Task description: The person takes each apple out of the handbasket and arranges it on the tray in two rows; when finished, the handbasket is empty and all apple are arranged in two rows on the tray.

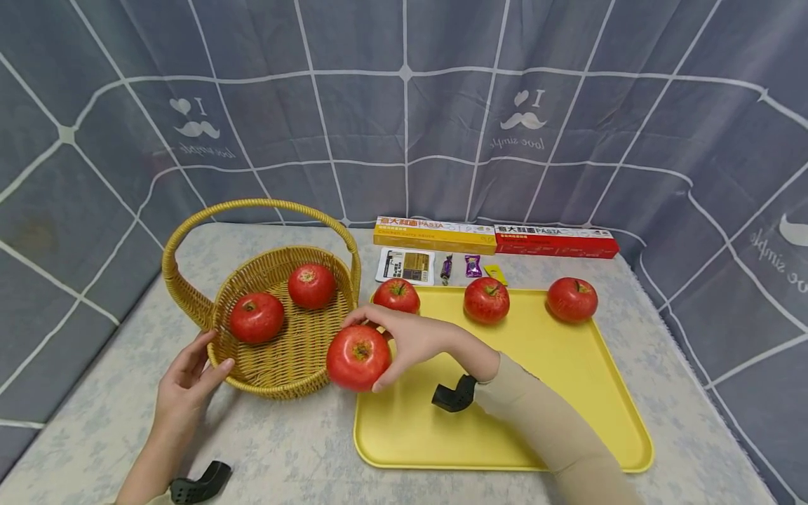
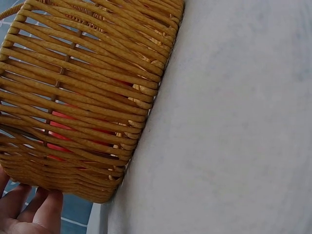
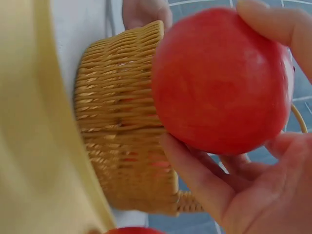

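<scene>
My right hand [image 1: 413, 344] holds a red apple [image 1: 358, 358] between thumb and fingers, above the left edge of the yellow tray [image 1: 442, 438] and beside the wicker basket [image 1: 293, 375]. In the right wrist view the apple [image 3: 222, 80] hides part of the basket's rim. My left hand [image 1: 186, 386] grips the basket's near left rim, its thumb over the edge. Inside the basket lie two apples, one left [image 1: 257, 318] and one farther back [image 1: 312, 286]. Along the tray's far side sit three more, at left [image 1: 396, 296], middle [image 1: 487, 300] and right corner [image 1: 571, 300].
The basket's tall arched handle [image 1: 265, 203] rises over it. Behind the tray stand a yellow pasta box [image 1: 434, 236] and a red pasta box [image 1: 555, 242]. Before them lie a white packet [image 1: 405, 266], two purple-wrapped sweets [image 1: 472, 266] and a small yellow packet [image 1: 496, 273]. A grey curtain hangs around.
</scene>
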`<state>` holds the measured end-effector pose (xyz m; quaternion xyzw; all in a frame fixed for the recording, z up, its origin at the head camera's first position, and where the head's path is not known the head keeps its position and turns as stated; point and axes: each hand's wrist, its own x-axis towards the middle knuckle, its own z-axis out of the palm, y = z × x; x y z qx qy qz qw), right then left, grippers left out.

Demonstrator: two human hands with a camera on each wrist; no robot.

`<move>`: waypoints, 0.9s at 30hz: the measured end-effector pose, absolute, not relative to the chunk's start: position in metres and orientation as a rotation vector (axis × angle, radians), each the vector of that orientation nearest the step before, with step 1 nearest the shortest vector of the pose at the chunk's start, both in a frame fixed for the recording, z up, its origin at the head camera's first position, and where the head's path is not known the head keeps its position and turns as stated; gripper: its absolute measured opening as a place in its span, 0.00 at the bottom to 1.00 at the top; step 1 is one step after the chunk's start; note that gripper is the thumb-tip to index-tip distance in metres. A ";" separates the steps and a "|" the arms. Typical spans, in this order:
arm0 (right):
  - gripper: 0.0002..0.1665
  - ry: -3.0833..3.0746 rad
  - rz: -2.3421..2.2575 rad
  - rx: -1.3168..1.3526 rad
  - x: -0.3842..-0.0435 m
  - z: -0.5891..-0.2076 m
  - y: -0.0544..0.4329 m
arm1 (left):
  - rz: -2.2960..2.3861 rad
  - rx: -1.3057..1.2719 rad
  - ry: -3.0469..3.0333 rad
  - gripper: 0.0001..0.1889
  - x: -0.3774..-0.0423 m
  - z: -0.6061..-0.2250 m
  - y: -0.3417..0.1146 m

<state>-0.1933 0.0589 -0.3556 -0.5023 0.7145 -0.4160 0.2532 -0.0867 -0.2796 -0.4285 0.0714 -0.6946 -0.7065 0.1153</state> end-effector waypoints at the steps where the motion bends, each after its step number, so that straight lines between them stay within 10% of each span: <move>1: 0.49 1.926 -1.116 -1.368 -0.193 -0.357 0.063 | -2.067 0.213 -2.036 0.31 -0.087 -0.429 -0.280; 27: 0.48 1.802 -0.917 -1.251 -0.185 -0.398 0.095 | -2.071 0.203 -2.009 0.31 -0.087 -0.428 -0.279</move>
